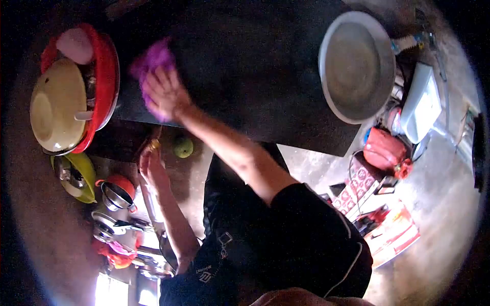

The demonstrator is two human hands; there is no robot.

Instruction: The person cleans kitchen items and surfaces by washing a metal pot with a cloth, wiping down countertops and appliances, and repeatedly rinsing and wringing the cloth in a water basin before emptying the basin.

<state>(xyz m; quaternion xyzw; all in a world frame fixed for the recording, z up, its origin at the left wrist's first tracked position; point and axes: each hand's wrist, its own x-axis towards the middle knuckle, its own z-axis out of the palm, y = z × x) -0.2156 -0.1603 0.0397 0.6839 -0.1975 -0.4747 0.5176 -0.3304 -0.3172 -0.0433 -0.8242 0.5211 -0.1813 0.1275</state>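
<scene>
Purple cloth point(153, 58) on the dark tabletop point(250, 76), toward its left side. Tabletop first, as the largest: stretches across the upper middle, with the near edge just in front of the person's black clothing point(306, 229). Next, at the right end, a wide grey basin point(357, 66) with a pale rim. At the left end, a red basin point(106, 76), with a beige bowl point(58, 107) leaning at its outer side and a rounded pink item point(75, 45) near the top. Beyond the right edge, a white container point(421, 104) and, nearer the person, a red container point(385, 152). Below the red basin, a yellow-green bowl point(84, 176) and a red-sided pot point(117, 191), lower than the table. Then back to the cloth: lies crumpled under the right hand point(166, 94), partly covered by the palm. Right hand spread flat, pressing down with fingers apart, not clenched. Left hand point(152, 163) by the near edge, blurred; impossible to tell whether grasping or released. Smallest, a round green item point(184, 147) just beside the left hand, below the edge.
</scene>
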